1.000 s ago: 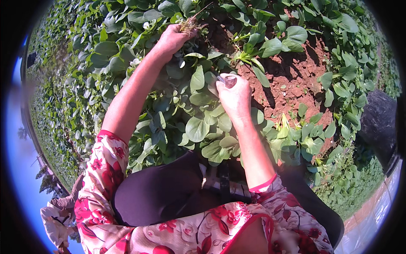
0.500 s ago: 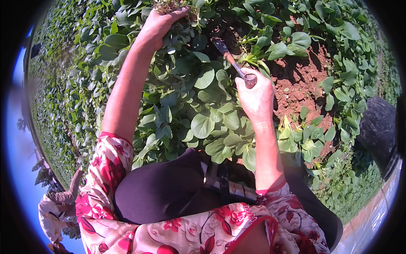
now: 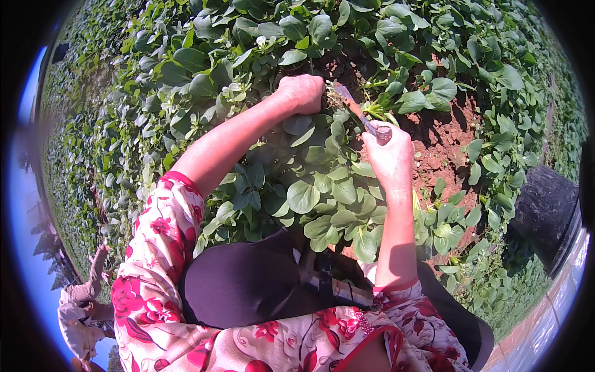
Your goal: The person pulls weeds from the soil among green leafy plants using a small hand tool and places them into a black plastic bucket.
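My left hand [image 3: 302, 94] is closed in a fist, with a small tuft of thin, stringy weeds [image 3: 335, 97] sticking out on its right side. To its right, my right hand [image 3: 390, 158] grips a narrow hand knife [image 3: 358, 111] with a brownish middle and a round, hollow-looking end. The knife's flat blade points up and left, close to the tuft; whether they touch I cannot tell. Leafy greens [image 3: 304, 197] with broad, rounded leaves grow thickly below and around both hands.
Reddish, crumbly soil [image 3: 443, 149] shows between plants on the right. A black bucket [image 3: 545, 208] lies tilted at the far right, near pale plastic sheeting [image 3: 551, 322]. My dark-covered knee [image 3: 242, 282] is low in front. Another person [image 3: 80, 316] bends over at the far left.
My left hand has come down and to the right with the weeds, from the top of the view to beside the knife blade. My right hand, still gripping the knife, has shifted slightly right and down.
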Available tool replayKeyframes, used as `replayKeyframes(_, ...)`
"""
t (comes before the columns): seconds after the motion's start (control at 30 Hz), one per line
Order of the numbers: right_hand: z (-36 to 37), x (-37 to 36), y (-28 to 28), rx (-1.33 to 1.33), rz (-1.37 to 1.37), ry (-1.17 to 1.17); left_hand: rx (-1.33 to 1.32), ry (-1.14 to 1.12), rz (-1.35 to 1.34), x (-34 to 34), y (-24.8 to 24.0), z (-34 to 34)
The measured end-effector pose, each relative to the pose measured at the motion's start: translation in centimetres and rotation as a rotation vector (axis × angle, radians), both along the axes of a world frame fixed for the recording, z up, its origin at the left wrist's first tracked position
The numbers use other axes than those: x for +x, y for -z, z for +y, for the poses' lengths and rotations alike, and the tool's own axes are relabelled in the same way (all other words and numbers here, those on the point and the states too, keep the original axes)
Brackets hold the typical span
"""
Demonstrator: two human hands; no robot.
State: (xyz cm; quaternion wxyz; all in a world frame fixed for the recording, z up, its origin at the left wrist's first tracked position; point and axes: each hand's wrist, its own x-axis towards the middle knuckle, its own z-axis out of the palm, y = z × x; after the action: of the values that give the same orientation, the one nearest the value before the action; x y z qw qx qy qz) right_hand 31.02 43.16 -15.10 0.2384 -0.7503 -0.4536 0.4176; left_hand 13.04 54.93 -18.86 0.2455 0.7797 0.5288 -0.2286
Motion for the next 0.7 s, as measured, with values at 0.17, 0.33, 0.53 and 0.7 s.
replayKeyframes(0.17, 0.4, -0.2, -0.4, 0.066, -0.007, -0.06, -0.127, -0.468, -0.708, -3.2, -1.4, 0.9)
replayKeyframes(0.33, 1.8, -1.5, 0.0, 0.212, -0.215, -0.288, -0.221, -1.073, -1.26, -7.9, -5.7, 3.3)
replayKeyframes(0.53, 5.5, -3.2, 1.2, 0.267, -0.292, -0.372, -0.059, -0.441, -0.846, -8.0, -5.1, 2.5)
replayKeyframes(0.7, 7.9, -2.1, 1.3, 0.226, -0.201, -0.292, 0.236, 0.021, -0.123, -4.0, -1.4, 0.7)
